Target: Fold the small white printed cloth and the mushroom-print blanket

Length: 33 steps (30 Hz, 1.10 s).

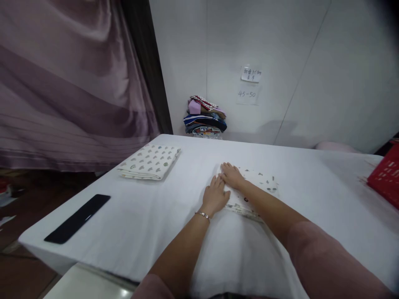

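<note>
A folded white cloth with a small dark print [257,180] lies on the white-covered table [318,182]. My right hand [232,175] rests flat on its left part, fingers stretched out, and my forearm crosses over the cloth. Beside it my left hand [215,195] presses down at the cloth's left edge with fingers extended, a bracelet [204,215] on its wrist. Both hands are close together, and neither grips anything. My arms hide part of the cloth. Further left lies another folded white cloth with grey print [151,162].
A flat black strip [77,218] lies at the table's left edge. A red perforated basket [386,176] stands at the right. Behind the table is a stack of folded fabrics [205,118] against the wall. A pinkish curtain [71,83] hangs at the left.
</note>
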Each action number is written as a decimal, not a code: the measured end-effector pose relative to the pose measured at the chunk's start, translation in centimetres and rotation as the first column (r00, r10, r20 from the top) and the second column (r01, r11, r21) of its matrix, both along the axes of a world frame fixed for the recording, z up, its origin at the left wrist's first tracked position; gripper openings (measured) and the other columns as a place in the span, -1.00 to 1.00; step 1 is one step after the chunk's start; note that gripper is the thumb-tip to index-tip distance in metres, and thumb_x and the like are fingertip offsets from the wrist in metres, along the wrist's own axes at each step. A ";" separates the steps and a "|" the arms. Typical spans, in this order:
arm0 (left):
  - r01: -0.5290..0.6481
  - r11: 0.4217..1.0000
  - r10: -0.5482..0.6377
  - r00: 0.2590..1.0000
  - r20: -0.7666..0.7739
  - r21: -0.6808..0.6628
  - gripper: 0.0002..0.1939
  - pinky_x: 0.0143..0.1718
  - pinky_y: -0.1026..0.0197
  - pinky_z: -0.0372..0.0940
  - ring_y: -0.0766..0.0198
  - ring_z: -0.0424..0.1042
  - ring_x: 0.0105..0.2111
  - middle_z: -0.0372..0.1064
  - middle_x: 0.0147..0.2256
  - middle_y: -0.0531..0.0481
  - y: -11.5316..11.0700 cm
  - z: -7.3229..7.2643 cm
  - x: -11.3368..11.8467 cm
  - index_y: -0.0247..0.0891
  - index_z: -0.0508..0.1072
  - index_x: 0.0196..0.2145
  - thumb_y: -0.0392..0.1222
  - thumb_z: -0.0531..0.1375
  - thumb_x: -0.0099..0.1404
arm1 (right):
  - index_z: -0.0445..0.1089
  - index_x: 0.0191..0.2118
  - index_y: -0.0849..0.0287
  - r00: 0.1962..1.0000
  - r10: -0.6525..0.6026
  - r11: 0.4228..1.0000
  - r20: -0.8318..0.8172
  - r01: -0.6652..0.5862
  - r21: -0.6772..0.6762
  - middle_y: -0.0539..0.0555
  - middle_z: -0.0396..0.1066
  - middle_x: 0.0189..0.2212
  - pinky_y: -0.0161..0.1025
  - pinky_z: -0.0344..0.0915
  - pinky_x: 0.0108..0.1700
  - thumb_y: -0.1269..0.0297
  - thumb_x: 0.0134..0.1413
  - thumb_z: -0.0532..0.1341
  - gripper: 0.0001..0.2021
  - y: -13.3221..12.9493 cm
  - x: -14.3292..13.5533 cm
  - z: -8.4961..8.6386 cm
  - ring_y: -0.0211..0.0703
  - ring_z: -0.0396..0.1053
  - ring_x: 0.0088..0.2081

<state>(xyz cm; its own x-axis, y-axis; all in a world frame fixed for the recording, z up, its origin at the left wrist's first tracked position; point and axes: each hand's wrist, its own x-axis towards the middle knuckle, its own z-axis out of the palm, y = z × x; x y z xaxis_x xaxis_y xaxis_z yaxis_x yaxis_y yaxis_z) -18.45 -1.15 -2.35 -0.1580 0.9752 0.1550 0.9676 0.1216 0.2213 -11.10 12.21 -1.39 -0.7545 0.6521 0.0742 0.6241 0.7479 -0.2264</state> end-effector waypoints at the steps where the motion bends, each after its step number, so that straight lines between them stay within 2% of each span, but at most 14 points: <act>1: -0.002 1.000 0.002 1.000 -0.002 -0.002 -0.41 0.11 0.00 0.09 0.10 -0.26 0.27 -0.15 0.27 -0.05 0.0 -0.1 0.0 -0.24 0.04 0.22 0.03 -0.10 0.29 | -0.06 0.27 0.27 1.000 -0.009 1.000 0.020 0.009 0.006 0.18 -0.15 0.29 0.06 -0.22 0.22 0.15 0.23 -0.14 -0.46 0.3 -0.2 -0.6 0.02 -0.25 0.29; 4: -0.004 1.000 0.004 1.000 -0.009 -0.002 -0.42 0.11 -0.01 0.09 0.10 -0.26 0.27 -0.16 0.28 -0.04 0.2 -0.3 0.0 -0.25 0.07 0.21 0.03 -0.10 0.29 | -0.10 0.28 0.26 0.999 -0.016 0.999 0.042 0.015 0.031 0.15 -0.18 0.30 0.03 -0.27 0.23 0.15 0.25 -0.21 -0.46 0.9 -0.2 -2.1 -0.03 -0.26 0.29; 6: -0.006 1.000 0.006 1.000 -0.009 -0.004 -0.42 0.11 -0.02 0.09 0.09 -0.25 0.27 -0.18 0.28 -0.03 0.3 -0.3 0.0 -0.25 0.08 0.20 0.03 -0.10 0.29 | -0.11 0.29 0.27 0.999 0.000 0.999 0.040 -0.001 0.034 0.15 -0.18 0.30 0.02 -0.27 0.23 0.13 0.25 -0.21 -0.45 1.0 -0.1 -2.4 -0.03 -0.26 0.29; 9: 0.000 1.000 0.000 1.000 0.003 -0.018 -0.43 0.12 -0.02 0.08 0.07 -0.24 0.27 -0.18 0.28 -0.03 0.4 -0.2 -0.1 -0.23 0.09 0.20 0.03 -0.10 0.29 | -0.10 0.28 0.30 1.000 0.014 1.000 0.021 -0.014 0.007 0.19 -0.17 0.29 0.04 -0.26 0.23 0.14 0.25 -0.20 -0.45 0.9 -0.1 -1.9 0.00 -0.25 0.29; 13: 0.016 1.000 -0.015 1.000 0.021 -0.023 -0.43 0.13 -0.02 0.07 0.07 -0.27 0.27 -0.16 0.28 -0.05 0.3 -0.1 -0.2 -0.24 0.09 0.20 0.04 -0.11 0.29 | 0.00 0.23 0.24 1.000 0.022 0.998 0.015 -0.021 -0.052 0.21 -0.10 0.27 0.07 -0.18 0.21 0.13 0.22 -0.10 -0.48 0.6 0.7 -0.4 0.02 -0.19 0.28; 16: 0.012 0.999 -0.011 1.000 0.021 -0.031 -0.45 0.13 -0.02 0.07 0.06 -0.27 0.27 -0.14 0.27 -0.07 0.3 0.1 -0.2 -0.24 0.12 0.18 0.03 -0.10 0.29 | 0.05 0.21 0.19 0.999 -0.030 0.999 0.014 0.030 -0.043 0.22 -0.05 0.26 0.13 -0.15 0.18 0.07 0.20 -0.06 -0.48 0.4 3.3 0.7 0.07 -0.16 0.27; 19: 0.013 0.999 -0.012 0.999 0.035 -0.032 -0.45 0.13 -0.03 0.06 0.06 -0.26 0.27 -0.15 0.28 -0.06 0.3 0.2 -0.2 -0.22 0.12 0.18 0.03 -0.10 0.29 | 0.03 0.22 0.18 0.987 -0.157 0.987 0.042 0.159 -0.039 0.23 -0.06 0.26 0.16 -0.19 0.19 0.03 0.19 -0.05 -0.45 0.0 7.9 1.0 0.10 -0.17 0.27; 22: 0.007 0.999 -0.005 0.999 0.049 -0.037 -0.46 0.13 -0.02 0.06 0.07 -0.25 0.27 -0.15 0.28 -0.06 0.3 0.3 -0.1 -0.20 0.11 0.18 0.02 -0.11 0.30 | 0.05 0.21 0.18 0.961 -0.273 0.962 0.037 0.273 0.008 0.23 -0.05 0.26 0.21 -0.23 0.19 0.02 0.18 -0.04 -0.45 -0.7 13.0 0.2 0.12 -0.18 0.27; 25: 0.010 1.000 -0.009 0.999 0.036 -0.027 -0.47 0.13 0.00 0.06 0.09 -0.24 0.27 -0.13 0.27 -0.04 0.3 0.3 -0.1 -0.19 0.12 0.18 0.01 -0.10 0.30 | 0.11 0.17 0.19 0.938 -0.345 0.937 -0.037 0.346 0.039 0.22 -0.03 0.25 0.18 -0.14 0.18 0.02 0.20 -0.05 -0.49 -1.6 16.3 -1.4 0.08 -0.17 0.27; 28: 0.018 1.000 -0.018 1.000 0.023 -0.015 -0.48 0.12 0.02 0.07 0.10 -0.23 0.27 -0.13 0.27 -0.03 0.4 0.3 -0.2 -0.16 0.13 0.18 0.00 -0.10 0.30 | 0.13 0.16 0.18 0.929 -0.350 0.934 -0.121 0.356 0.029 0.20 -0.03 0.25 0.10 -0.07 0.18 0.05 0.21 -0.05 -0.52 -1.8 17.3 -2.5 0.02 -0.17 0.27; 33: 0.010 1.000 -0.010 1.000 0.018 -0.024 -0.49 0.11 0.00 0.09 0.10 -0.22 0.27 -0.12 0.27 -0.01 0.4 0.3 -0.3 -0.14 0.13 0.17 0.00 -0.10 0.30 | 0.20 0.13 0.20 0.925 -0.321 0.947 -0.202 0.311 -0.082 0.21 -0.02 0.25 0.11 -0.10 0.21 0.05 0.15 0.02 -0.51 -1.5 17.2 -2.5 0.05 -0.20 0.28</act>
<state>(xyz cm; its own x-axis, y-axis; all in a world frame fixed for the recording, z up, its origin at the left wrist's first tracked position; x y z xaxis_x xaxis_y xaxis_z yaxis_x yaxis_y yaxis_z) -18.70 -0.79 -2.01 -0.1507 0.9801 0.1291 0.9648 0.1173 0.2355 6.12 10.71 -3.88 -0.4793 0.8608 0.1712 0.7604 0.5047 -0.4087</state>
